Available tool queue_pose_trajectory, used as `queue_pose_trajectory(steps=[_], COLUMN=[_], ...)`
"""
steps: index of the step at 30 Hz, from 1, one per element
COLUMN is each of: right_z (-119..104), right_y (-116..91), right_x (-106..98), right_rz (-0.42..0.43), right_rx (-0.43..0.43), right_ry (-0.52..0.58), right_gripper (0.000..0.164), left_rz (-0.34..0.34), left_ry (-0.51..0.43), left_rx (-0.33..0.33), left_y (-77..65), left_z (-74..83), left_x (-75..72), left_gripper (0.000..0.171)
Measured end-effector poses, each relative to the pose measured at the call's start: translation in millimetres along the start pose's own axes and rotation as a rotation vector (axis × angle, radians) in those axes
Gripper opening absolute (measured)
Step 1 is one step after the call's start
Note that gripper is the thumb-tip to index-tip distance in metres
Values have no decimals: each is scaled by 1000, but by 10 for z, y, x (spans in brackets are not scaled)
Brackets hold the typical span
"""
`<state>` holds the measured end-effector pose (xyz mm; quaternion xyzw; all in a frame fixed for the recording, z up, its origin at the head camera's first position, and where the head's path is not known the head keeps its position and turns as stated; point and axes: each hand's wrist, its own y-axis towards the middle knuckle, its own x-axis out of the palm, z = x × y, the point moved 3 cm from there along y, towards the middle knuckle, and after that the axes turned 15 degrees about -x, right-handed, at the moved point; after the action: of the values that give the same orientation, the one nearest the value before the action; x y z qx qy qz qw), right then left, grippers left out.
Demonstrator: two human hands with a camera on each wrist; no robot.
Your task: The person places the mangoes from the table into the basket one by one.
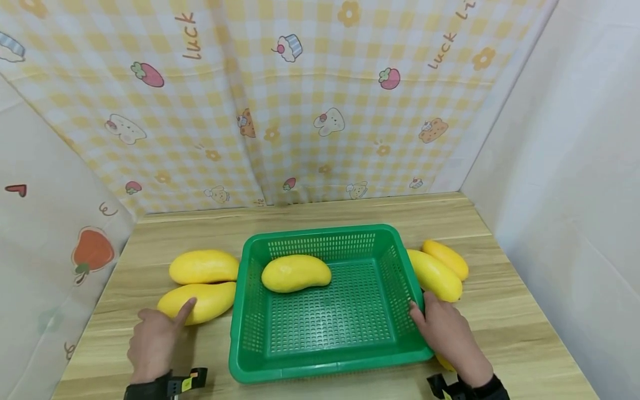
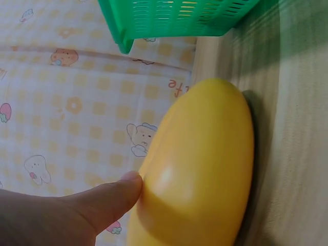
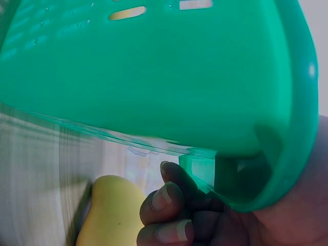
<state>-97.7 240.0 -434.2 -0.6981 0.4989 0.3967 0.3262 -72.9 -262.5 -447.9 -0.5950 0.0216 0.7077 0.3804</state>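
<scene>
My left hand [image 1: 152,341] lies at the lower left end of a yellow mango [image 1: 205,303] on the table, its thumb pressed on the skin. In the left wrist view the thumb [image 2: 115,200] touches the side of that mango; the other fingers are out of sight there. My right hand [image 1: 450,330] grips the right rim of a green plastic basket [image 1: 330,368], thumb over the rim. Its fingers [image 3: 164,202] are curled under the rim outside the wall in the right wrist view. One mango [image 1: 296,273] lies inside the basket, toward its left.
Another mango [image 1: 204,266] lies behind the left one. Right of the basket are two mangoes, one nearer [image 1: 437,276] and one behind [image 1: 448,259]; a yellow piece [image 1: 444,363] shows under my right hand. A checked cloth [image 1: 300,111] hangs behind the wooden table [image 1: 500,311].
</scene>
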Motion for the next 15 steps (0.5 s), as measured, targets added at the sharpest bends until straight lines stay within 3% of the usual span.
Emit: queue_pose_trajectory(steps=[7,15], right_z=[-21,-5], right_y=[-15,-33], right_x=[-6,9], right_rz=[10,1], right_rx=[27,42], right_ry=[-27,-27], right_gripper=[25,27], left_rz=[22,-94], left_ry=[61,139], left_rx=[59,98], left_y=[-6,3], left_z=[137,359], left_x=[-46,-11], left_gripper=[102,92])
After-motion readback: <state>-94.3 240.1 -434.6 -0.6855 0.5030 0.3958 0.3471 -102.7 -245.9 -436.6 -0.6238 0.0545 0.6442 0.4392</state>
